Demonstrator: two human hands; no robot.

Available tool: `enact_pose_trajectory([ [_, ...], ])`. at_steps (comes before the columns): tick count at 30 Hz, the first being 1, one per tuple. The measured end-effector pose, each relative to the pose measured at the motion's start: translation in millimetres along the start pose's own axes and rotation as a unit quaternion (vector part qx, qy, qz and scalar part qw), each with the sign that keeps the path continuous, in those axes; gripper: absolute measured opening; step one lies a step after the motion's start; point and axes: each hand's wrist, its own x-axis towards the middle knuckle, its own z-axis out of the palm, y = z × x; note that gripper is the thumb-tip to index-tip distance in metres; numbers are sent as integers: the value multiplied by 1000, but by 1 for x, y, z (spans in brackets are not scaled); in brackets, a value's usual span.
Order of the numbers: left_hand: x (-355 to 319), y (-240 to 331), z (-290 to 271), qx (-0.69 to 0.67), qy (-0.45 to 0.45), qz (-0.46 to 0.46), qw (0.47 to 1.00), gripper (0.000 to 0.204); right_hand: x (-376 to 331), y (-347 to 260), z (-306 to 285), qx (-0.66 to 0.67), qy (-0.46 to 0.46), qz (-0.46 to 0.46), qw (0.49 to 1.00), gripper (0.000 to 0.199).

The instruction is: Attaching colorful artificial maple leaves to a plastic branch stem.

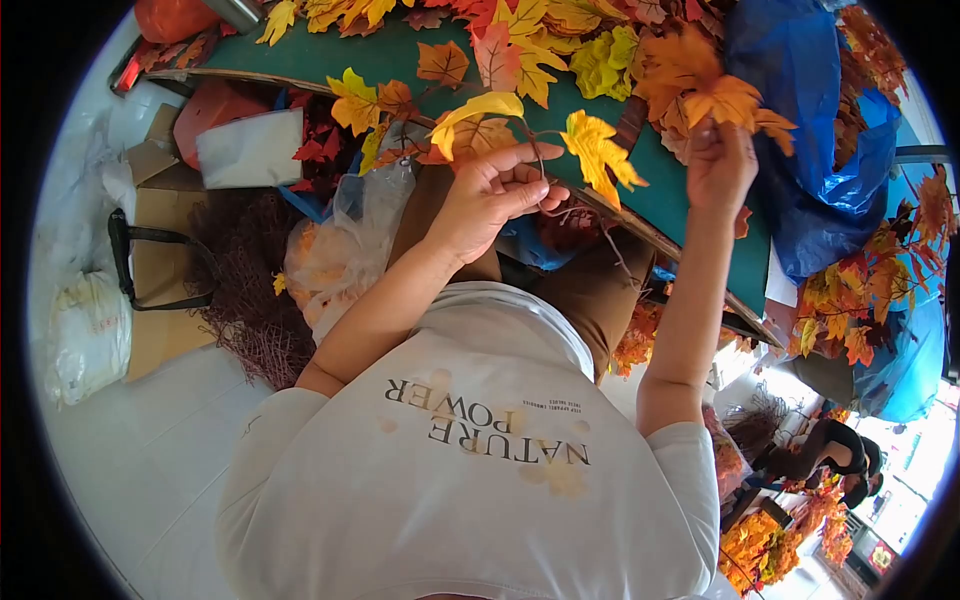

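Note:
My left hand (498, 196) is closed around the thin brown stem of an artificial leaf branch (541, 165), just over the table's near edge. Yellow and orange leaves hang from this branch, among them a bright yellow leaf (597, 152) right of the hand. Farther right, my right hand (721, 165) is raised by the table with its fingers pinched at the base of an orange artificial maple leaf (722, 102). Other orange leaves lie around that pinch, so I cannot tell where each one ends. Bare twig ends (618, 250) dangle below the table edge.
Piles of coloured leaves (560, 22) cover the back of the green table (285, 62). A blue plastic bag (800, 130) bulges at the right. Left of my legs are a bundle of brown stems (250, 280), a cardboard box (165, 265) and clear bags. Another person (825, 450) is at the lower right.

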Motion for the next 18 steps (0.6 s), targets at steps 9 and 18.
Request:
enact_pose_trajectory([
  [9, -1, -6, 10, 27, 16, 0, 1000, 22, 3, -1, 17, -73, 50, -60, 994, 23],
  [18, -51, -36, -5, 110, 115, 235, 959, 29, 73, -11, -7, -102, 71, -34, 992, 28],
])
